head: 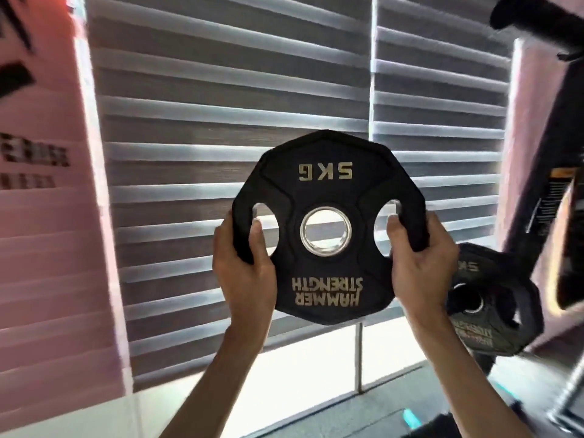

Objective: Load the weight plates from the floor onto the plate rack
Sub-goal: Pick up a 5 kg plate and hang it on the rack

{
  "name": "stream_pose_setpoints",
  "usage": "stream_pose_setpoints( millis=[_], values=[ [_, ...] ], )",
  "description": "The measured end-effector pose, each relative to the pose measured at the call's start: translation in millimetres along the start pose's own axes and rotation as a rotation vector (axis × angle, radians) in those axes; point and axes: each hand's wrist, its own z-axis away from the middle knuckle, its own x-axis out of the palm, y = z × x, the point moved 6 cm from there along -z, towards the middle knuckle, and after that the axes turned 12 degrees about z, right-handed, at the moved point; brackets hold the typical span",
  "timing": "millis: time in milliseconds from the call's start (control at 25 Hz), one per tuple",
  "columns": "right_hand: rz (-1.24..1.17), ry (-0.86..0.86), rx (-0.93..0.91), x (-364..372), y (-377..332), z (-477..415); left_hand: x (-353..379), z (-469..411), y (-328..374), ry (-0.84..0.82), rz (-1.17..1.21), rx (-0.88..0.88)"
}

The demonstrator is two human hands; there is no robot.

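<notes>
Two black weight plates are in view: a 5 kg Hammer Strength plate (328, 184) at the centre and a second plate (493, 314) at four o'clock from it. Two hands grip the centre plate, the left hand (243, 267) at eight o'clock and the right hand (423, 263) at four. That plate has two grip holes (267, 216) and one steel-ringed bore (325, 213). Two blind panels hang behind it: the left panel (221, 90) and the right panel (439, 90).

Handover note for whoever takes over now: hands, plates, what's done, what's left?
Hands: left hand and right hand each grip a side slot of the 5 kg plate, held upright before the blinds, lettering upside down.
Done: second plate at lower right seems to sit on the plate rack; blurred.
Left: rack the held plate; floor plates not in view.
</notes>
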Motion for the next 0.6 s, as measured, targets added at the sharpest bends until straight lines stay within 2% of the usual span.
stream_pose_setpoints(
  millis=[280,600],
  values=[
    [0.362,0.184,-0.032,-11,66,-27,104,22,-120,-0.212,0.227,-0.158],
    [0.742,0.422,0.037,-43,110,2,203,90,-201,-0.557,0.564,-0.395]
  ],
)
